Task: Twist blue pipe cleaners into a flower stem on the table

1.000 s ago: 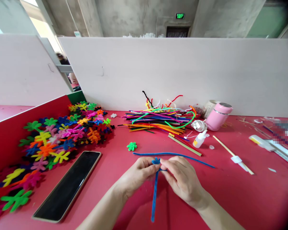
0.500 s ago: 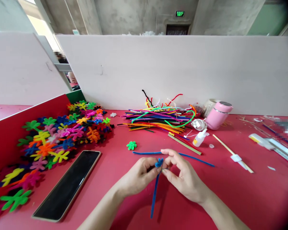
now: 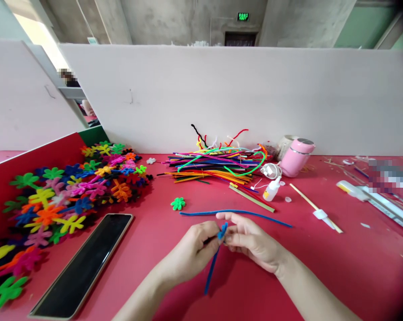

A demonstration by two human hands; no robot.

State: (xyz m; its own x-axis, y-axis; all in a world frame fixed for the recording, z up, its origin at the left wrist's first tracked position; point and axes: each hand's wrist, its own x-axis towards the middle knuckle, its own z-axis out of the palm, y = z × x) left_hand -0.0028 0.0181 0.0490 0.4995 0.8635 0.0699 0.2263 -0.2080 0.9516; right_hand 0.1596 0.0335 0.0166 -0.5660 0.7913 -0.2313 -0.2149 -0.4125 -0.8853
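My left hand [image 3: 196,249] and my right hand [image 3: 253,243] meet over the red table [image 3: 321,267], both pinching the looped top of a blue pipe cleaner [image 3: 212,269]. Its free tail hangs down toward me between my wrists. A second, straight blue pipe cleaner [image 3: 255,214] lies on the table just beyond my fingers. A small green pipe-cleaner flower [image 3: 178,203] lies a little further back on the left.
A heap of coloured pipe-cleaner flowers [image 3: 70,191] covers the left side. A phone [image 3: 84,263] lies screen up beside it. Loose coloured pipe cleaners [image 3: 218,165], a small glue bottle [image 3: 271,190], a pink cup [image 3: 297,157] and wooden sticks [image 3: 317,208] sit behind, before a white partition.
My hands have kept twisting the blue pipe cleaner's top; my right fingers closed in from spread to a pinch. The tail swung slightly, and the view shifted a little to the right.
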